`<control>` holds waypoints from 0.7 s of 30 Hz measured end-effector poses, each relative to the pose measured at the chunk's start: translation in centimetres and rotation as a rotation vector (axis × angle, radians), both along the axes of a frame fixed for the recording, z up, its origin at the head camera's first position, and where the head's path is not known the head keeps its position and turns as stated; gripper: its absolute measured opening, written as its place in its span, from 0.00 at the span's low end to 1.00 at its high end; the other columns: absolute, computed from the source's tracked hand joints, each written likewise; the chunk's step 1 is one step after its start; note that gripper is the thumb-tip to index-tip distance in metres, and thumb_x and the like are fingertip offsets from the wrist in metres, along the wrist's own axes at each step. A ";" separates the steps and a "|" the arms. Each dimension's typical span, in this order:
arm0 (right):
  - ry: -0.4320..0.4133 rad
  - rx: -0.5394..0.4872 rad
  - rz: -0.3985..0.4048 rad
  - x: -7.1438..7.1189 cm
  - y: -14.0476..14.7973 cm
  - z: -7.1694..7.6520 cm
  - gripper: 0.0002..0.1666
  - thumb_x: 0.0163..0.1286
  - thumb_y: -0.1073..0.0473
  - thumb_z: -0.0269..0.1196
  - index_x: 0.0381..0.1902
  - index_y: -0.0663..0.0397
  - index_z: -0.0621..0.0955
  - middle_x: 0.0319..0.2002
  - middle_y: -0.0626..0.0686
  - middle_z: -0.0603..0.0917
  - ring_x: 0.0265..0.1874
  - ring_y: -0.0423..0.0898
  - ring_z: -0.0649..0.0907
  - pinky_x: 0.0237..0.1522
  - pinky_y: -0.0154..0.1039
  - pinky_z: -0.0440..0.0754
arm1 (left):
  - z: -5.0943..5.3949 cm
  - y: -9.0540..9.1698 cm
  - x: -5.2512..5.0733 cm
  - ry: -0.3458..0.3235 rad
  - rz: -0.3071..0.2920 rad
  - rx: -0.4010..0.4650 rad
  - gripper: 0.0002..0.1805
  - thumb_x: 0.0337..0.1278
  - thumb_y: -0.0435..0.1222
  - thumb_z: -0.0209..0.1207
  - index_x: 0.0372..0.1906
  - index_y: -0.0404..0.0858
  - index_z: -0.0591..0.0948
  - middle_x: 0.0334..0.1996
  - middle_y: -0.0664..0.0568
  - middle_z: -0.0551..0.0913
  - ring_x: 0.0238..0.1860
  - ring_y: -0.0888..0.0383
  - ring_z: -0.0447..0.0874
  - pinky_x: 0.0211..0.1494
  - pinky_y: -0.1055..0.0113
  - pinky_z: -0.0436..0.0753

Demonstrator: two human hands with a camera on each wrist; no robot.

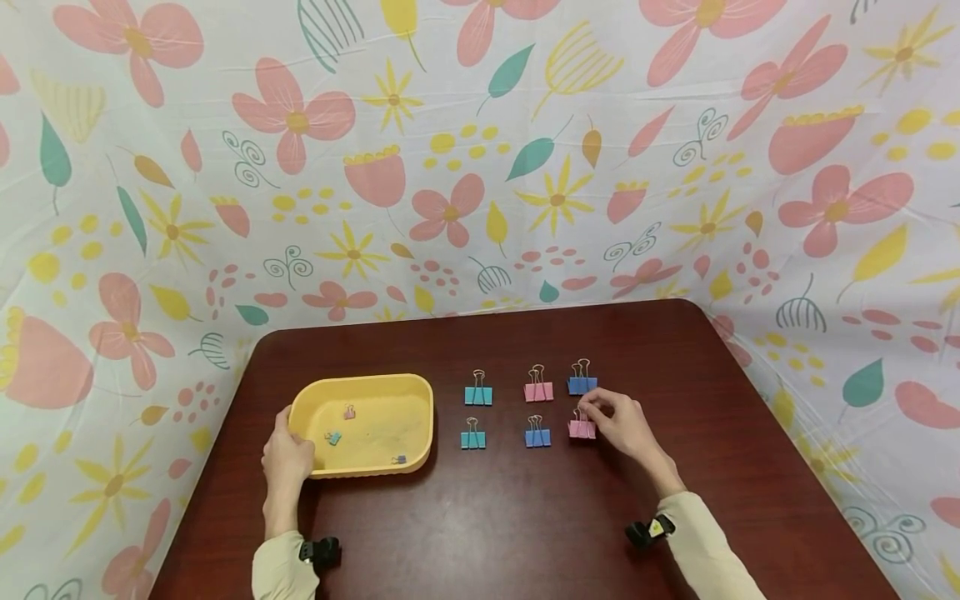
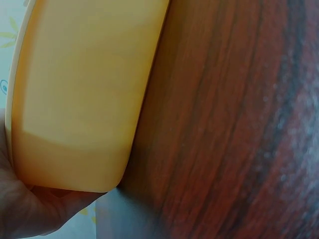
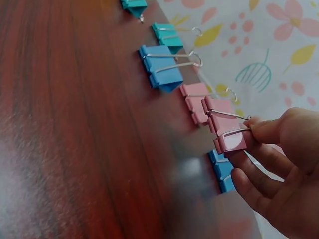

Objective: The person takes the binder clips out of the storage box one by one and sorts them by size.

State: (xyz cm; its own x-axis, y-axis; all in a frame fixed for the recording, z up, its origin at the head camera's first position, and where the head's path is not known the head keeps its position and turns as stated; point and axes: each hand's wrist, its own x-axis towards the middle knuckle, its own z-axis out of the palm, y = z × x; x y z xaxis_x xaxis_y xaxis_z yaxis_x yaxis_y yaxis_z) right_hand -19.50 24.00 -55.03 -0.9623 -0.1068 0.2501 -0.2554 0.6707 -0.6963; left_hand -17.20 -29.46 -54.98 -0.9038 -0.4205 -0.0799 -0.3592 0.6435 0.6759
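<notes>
At the right of the table, my right hand (image 1: 621, 423) pinches a pink binder clip (image 1: 582, 429) by its wire handles. In the right wrist view thumb and fingertips meet at the handles of this pink clip (image 3: 224, 127). Behind it stands a blue binder clip (image 1: 582, 386). To its left are another blue clip (image 1: 537, 437) and a pink clip (image 1: 538, 392). My left hand (image 1: 287, 454) grips the left end of a yellow tray (image 1: 378, 421), thumb at the rim. Inside lie a small pink clip (image 1: 349, 412), a teal one (image 1: 333, 437) and a blue one (image 1: 400, 459).
Two teal binder clips, one behind (image 1: 478, 396) and one in front (image 1: 473, 439), stand between the tray and the other clips. The dark wooden table (image 1: 480, 525) has its back edge close to a flowered cloth (image 1: 450, 150), which also hangs along both sides.
</notes>
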 end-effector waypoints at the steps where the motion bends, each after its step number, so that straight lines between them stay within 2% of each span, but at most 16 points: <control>1: -0.005 0.005 0.001 0.1 0.1 -0.1 0.04 0.71 0.63 0.65 0.37 0.53 0.87 0.26 0.47 0.85 0.26 0.37 0.79 0.28 0.33 0.74 | 0.0 0.0 0.0 -0.001 0.000 0.000 0.35 0.64 0.28 0.41 0.78 0.38 0.57 0.60 0.24 0.74 0.50 0.32 0.74 0.56 0.36 0.70; 13: -0.078 0.054 -0.011 0.2 0.7 -1.4 0.06 0.73 0.61 0.63 0.38 0.49 0.87 0.29 0.46 0.84 0.29 0.41 0.77 0.36 0.38 0.74 | 0.0 0.0 -0.1 0.009 -0.003 -0.002 0.35 0.64 0.28 0.42 0.78 0.37 0.58 0.56 0.25 0.76 0.43 0.36 0.74 0.51 0.40 0.71; 21: -0.098 0.045 -0.023 0.1 0.5 -1.6 0.06 0.73 0.63 0.62 0.39 0.50 0.86 0.32 0.48 0.86 0.29 0.44 0.76 0.36 0.39 0.73 | 0.0 0.0 0.0 0.011 -0.002 -0.006 0.35 0.64 0.28 0.42 0.78 0.36 0.58 0.57 0.25 0.76 0.46 0.35 0.74 0.54 0.37 0.70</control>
State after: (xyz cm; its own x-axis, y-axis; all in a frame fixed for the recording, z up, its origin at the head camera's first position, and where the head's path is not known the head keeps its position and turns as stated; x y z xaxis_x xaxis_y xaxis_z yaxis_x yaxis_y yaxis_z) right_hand -19.36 24.54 -56.64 -0.9843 -0.0933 0.1497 -0.1714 0.7068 -0.6863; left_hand -17.20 -29.49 -55.01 -0.9052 -0.4196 -0.0672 -0.3507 0.6482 0.6759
